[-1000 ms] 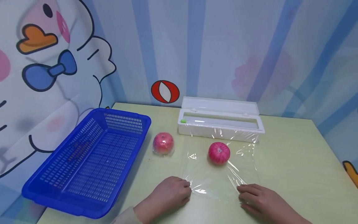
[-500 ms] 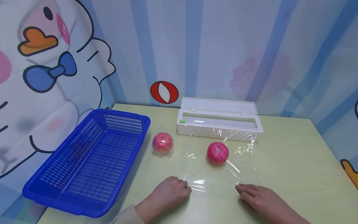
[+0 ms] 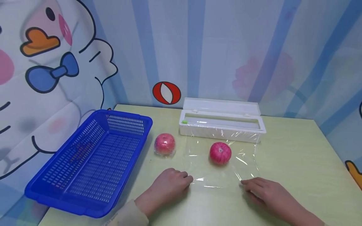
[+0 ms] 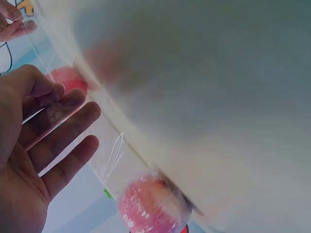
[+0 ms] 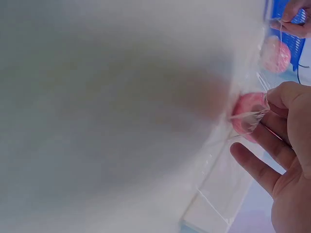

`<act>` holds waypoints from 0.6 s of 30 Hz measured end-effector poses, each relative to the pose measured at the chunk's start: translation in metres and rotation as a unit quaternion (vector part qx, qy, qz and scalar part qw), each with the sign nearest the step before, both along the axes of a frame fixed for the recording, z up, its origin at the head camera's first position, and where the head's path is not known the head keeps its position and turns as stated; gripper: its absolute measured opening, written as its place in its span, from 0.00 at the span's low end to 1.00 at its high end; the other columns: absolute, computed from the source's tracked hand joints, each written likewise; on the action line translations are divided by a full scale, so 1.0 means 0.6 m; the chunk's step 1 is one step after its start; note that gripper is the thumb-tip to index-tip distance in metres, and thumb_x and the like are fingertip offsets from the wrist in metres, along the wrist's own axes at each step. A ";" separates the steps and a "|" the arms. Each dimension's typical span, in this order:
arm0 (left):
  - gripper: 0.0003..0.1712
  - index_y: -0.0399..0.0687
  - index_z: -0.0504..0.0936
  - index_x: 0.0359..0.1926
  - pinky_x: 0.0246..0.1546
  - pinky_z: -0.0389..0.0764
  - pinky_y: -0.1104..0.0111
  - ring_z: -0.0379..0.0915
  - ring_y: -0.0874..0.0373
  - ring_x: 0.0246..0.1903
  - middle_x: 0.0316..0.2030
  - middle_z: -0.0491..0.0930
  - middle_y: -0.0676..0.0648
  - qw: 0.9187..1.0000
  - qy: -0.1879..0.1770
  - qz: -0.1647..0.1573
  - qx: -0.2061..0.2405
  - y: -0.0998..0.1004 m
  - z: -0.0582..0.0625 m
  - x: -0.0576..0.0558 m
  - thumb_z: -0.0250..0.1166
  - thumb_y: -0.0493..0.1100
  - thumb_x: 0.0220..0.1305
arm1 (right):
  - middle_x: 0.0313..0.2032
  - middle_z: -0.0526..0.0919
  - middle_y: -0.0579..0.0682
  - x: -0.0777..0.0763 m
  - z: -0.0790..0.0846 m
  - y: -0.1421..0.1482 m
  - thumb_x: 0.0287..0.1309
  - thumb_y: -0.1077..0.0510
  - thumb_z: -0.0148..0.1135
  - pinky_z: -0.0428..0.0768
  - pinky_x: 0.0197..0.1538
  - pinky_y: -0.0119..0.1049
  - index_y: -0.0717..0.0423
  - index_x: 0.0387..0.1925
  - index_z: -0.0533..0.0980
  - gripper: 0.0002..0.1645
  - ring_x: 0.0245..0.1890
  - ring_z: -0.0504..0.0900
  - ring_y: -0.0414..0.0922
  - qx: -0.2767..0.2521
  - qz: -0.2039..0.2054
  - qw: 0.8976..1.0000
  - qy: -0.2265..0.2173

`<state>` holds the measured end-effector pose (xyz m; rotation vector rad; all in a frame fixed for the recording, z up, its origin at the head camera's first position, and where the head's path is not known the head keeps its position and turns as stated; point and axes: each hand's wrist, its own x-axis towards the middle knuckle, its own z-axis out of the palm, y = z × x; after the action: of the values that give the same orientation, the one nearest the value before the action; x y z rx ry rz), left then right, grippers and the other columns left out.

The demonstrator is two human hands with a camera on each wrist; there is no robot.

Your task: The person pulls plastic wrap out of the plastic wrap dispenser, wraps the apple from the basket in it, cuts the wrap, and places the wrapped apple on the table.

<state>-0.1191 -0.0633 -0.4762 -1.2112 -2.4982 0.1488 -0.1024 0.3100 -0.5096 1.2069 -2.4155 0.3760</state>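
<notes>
My left hand (image 3: 172,185) pinches the near left corner of a sheet of clear plastic wrap (image 3: 199,168) between thumb and index finger. Opposite it, my right hand (image 3: 267,192) pinches the near right corner, the film bunched at its fingertips in the right wrist view. A bare red apple (image 3: 220,153) sits on the film between the hands and the white cling film dispenser (image 3: 220,133), from which the sheet stretches. In the left wrist view the other fingers of my left hand are spread. To the left stands an apple wrapped in film (image 3: 165,144).
A blue plastic basket (image 3: 147,125) with perforated sides stands at the table's left. The dispenser's lid (image 3: 222,106) is raised at the back, and a small green cutter slider (image 3: 184,122) shows at its left end. Behind the pale table (image 3: 297,157) hangs a printed cloth.
Both hands have moved a little away from me, toward the dispenser, carrying the near edge of the wrap with them. The film looks slacker. Both apples stay in place.
</notes>
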 end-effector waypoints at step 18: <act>0.04 0.54 0.87 0.42 0.28 0.74 0.74 0.78 0.61 0.27 0.30 0.84 0.54 0.991 -0.080 0.104 0.037 0.030 0.070 -0.080 0.72 0.46 0.70 | 0.34 0.88 0.42 -0.087 0.078 -0.006 0.81 0.48 0.54 0.86 0.30 0.39 0.51 0.39 0.83 0.17 0.30 0.85 0.38 -0.041 -0.017 0.997 0.068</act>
<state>-0.1672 -0.0455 -0.4344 -0.9656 -2.7412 0.0117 -0.1546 0.3064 -0.4625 1.1179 -2.2792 0.3660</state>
